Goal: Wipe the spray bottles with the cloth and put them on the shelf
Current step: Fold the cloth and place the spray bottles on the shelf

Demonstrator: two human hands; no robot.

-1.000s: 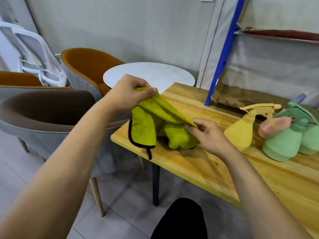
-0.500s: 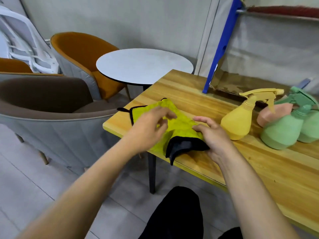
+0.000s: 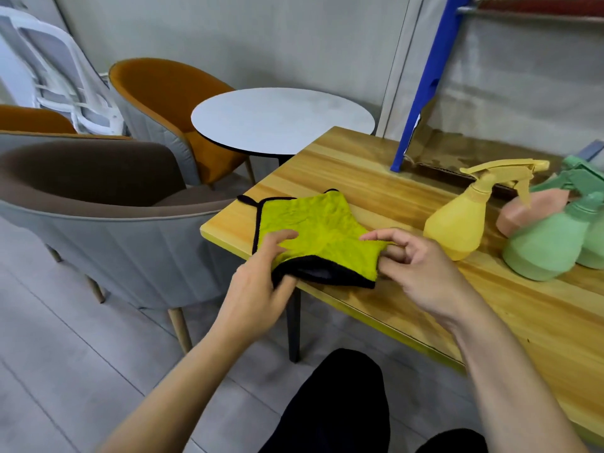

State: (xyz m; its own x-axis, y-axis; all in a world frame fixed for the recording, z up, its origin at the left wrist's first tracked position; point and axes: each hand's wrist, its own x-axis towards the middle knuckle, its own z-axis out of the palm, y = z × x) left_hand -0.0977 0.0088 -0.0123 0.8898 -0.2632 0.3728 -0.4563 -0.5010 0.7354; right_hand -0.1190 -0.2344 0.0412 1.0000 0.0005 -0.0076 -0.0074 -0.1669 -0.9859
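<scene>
Both hands hold the yellow-green cloth (image 3: 320, 230) by its near black-trimmed edge at the near-left corner of the wooden table (image 3: 376, 178): the left hand (image 3: 261, 286) pinches one end, the right hand (image 3: 421, 269) grips the other. Four spray bottles stand to the right, the yellow bottle (image 3: 457, 223) nearest the cloth, then a pink bottle (image 3: 523, 214) and two green bottles (image 3: 545, 246). Beyond the table's far-left corner stand a round grey table (image 3: 281, 119) and padded chairs (image 3: 108, 207) on a grey tiled floor (image 3: 58, 354).

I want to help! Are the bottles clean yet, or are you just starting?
Just starting. Nothing is wiped yet: the yellow bottle, pink bottle and green bottles all stand on the table. Both hands, left and right, grip the cloth lying there. Wiping and shelving are all left.
</scene>
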